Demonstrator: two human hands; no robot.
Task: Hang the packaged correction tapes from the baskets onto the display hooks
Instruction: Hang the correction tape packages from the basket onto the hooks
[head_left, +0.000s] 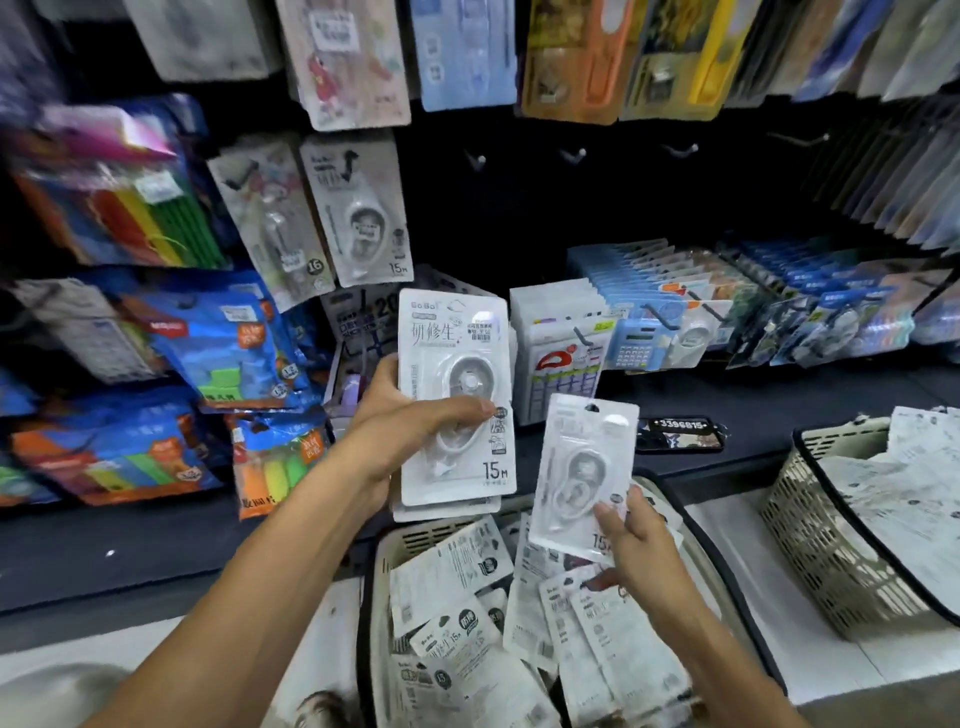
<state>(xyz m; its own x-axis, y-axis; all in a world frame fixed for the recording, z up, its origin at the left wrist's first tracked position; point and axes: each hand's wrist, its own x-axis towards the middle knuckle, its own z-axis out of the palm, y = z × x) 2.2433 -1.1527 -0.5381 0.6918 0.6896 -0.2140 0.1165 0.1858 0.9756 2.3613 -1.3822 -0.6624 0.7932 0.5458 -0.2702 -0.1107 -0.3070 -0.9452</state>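
My left hand (410, 421) grips a small stack of white packaged correction tapes (457, 364), front side up, marked 15m. A single correction tape pack (584, 467) is pinched at its lower edge by my right hand (634, 540), just right of and below the stack. Both are held above the near basket (410, 540), which is full of several more white packs. A second basket (831, 551) with more packs stands at the right. Bare display hooks (571, 155) stick out of the dark panel above. One matching pack (363, 208) hangs at upper left.
Hanging stationery packs crowd the left side and the top row. Rows of packaged goods (727, 306) hang on hooks at mid right. A dark phone-like item (680, 434) lies on the dark shelf ledge behind the baskets.
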